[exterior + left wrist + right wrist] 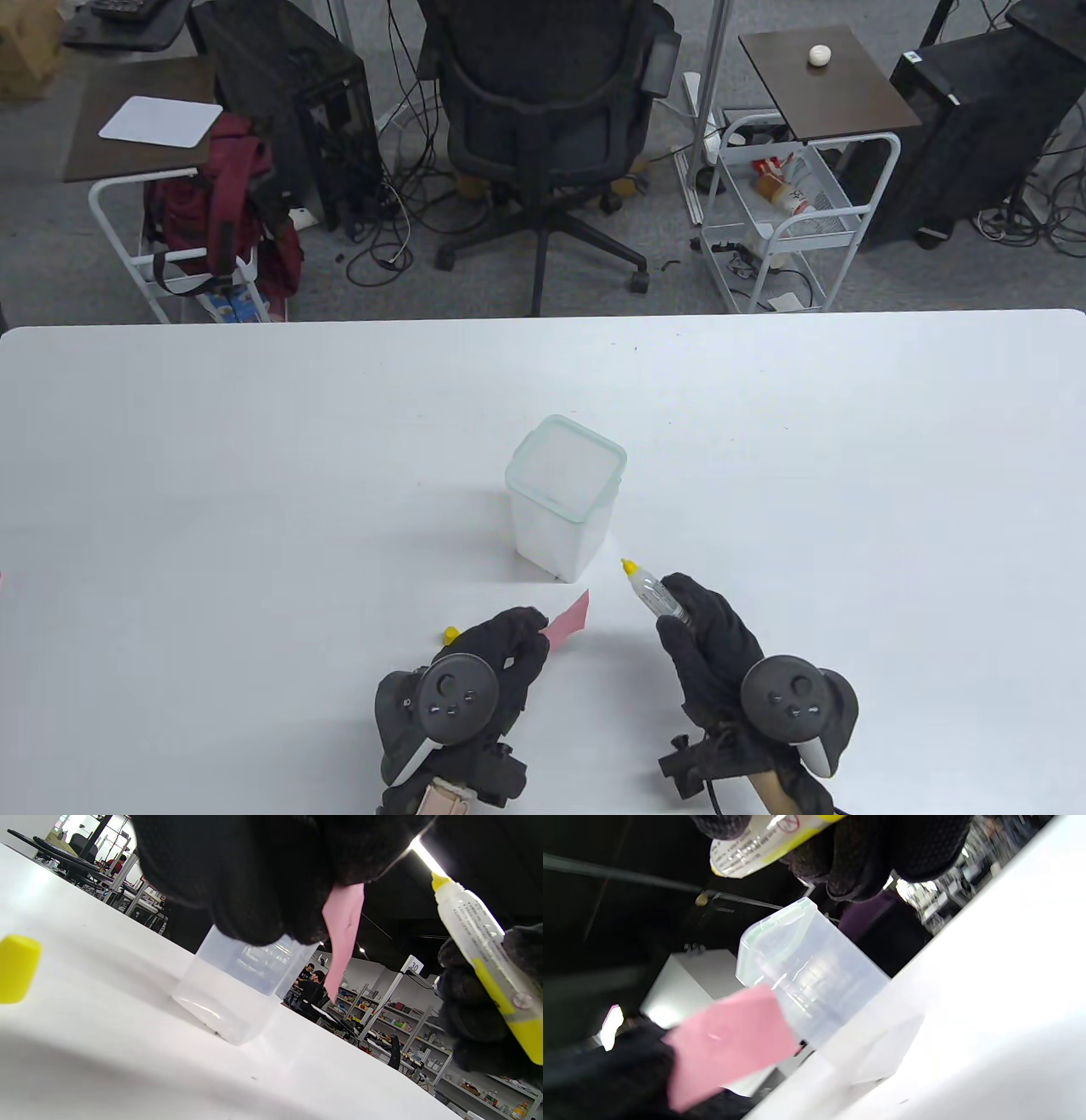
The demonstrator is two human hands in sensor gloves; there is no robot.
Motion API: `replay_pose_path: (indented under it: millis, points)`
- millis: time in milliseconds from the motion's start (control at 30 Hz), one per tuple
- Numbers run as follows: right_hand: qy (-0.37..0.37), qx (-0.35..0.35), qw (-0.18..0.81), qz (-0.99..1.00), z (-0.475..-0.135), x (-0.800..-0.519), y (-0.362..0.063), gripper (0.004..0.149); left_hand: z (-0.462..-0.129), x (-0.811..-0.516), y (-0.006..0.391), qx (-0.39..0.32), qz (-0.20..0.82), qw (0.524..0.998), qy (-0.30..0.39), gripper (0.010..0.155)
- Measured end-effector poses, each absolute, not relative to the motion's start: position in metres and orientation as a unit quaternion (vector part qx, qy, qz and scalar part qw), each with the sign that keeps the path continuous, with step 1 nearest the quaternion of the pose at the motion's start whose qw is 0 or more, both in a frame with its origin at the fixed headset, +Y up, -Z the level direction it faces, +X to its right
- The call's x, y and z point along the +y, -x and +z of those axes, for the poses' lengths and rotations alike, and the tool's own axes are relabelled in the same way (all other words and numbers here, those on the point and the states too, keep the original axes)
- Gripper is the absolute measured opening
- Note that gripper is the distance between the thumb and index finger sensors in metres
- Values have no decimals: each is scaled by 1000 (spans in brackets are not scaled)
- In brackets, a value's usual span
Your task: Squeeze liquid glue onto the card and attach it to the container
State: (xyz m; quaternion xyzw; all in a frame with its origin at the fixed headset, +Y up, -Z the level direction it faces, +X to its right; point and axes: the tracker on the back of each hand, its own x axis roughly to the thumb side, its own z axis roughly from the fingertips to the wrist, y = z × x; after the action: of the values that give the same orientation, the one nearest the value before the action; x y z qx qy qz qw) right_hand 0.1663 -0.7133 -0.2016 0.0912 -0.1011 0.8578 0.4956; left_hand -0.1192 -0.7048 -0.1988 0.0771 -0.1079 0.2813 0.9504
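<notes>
A clear plastic container [566, 497] with a pale green lid stands upright at the table's middle. My left hand [509, 649] pinches a small pink card [570, 620] by one end and holds it above the table, just in front of the container. The card also shows in the left wrist view [342, 929] and the right wrist view [729, 1043]. My right hand [704, 632] grips a clear glue bottle [652, 590] with its yellow tip pointing up and left toward the card. The bottle is uncapped. The bottle also shows in the left wrist view [483, 955].
A yellow cap [450, 632] lies on the white table [254, 509] just left of my left hand; it also shows in the left wrist view [17, 967]. An office chair [543, 127] and carts stand beyond the table's far edge.
</notes>
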Motion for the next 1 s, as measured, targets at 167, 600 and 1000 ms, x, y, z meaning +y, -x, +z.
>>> replay_pose_path:
  millis: [167, 600, 1000]
  points:
    - [-81, -35, 632, 770, -211, -726, -176, 56, -199, -705, 119, -108, 279, 951, -76, 41]
    - [-68, -2, 653, 754, -225, -744, -184, 58, -200, -706, 119, -108, 276, 952, -73, 41]
    - [30, 42, 626, 778, -258, -772, -199, 56, -201, -706, 123, -98, 268, 956, -72, 41]
